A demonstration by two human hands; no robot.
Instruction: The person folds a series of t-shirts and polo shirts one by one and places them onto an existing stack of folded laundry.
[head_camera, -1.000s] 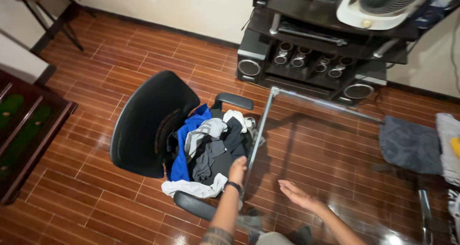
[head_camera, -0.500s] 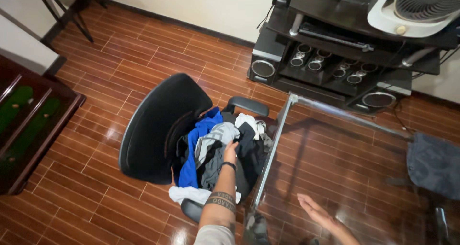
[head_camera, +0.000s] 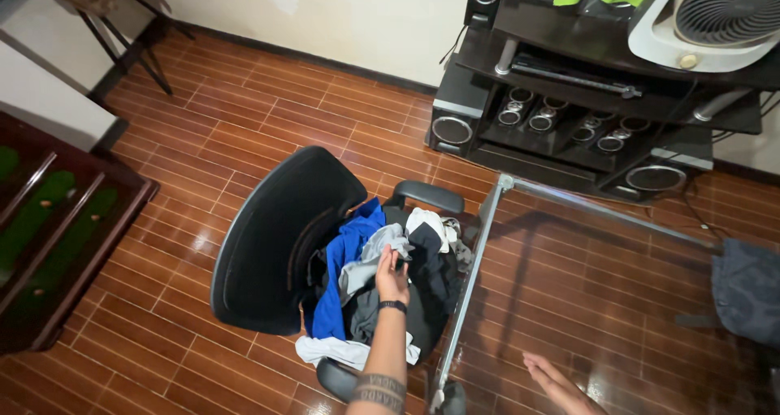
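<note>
Two hands out: left hand (head_camera: 392,274) pinching grey garment (head_camera: 367,262) atop clothes pile on black office chair (head_camera: 280,236); right hand (head_camera: 556,380) spread flat on glass table (head_camera: 601,301) beside chair. Pile unsorted, nothing lifted clear.

Pile of clothes (head_camera: 382,277): loose, unfolded garments heaped on the seat of a black office chair (head_camera: 280,236). A bright blue garment (head_camera: 341,273) lies on the left side, draped from far to near. A grey garment (head_camera: 366,261) lies at the centre. A black garment (head_camera: 431,269) lies to the right, with a white piece (head_camera: 426,220) on its far end. A white garment (head_camera: 341,352) hangs over the near seat edge. Individual garment types cannot be told apart reliably.
</note>
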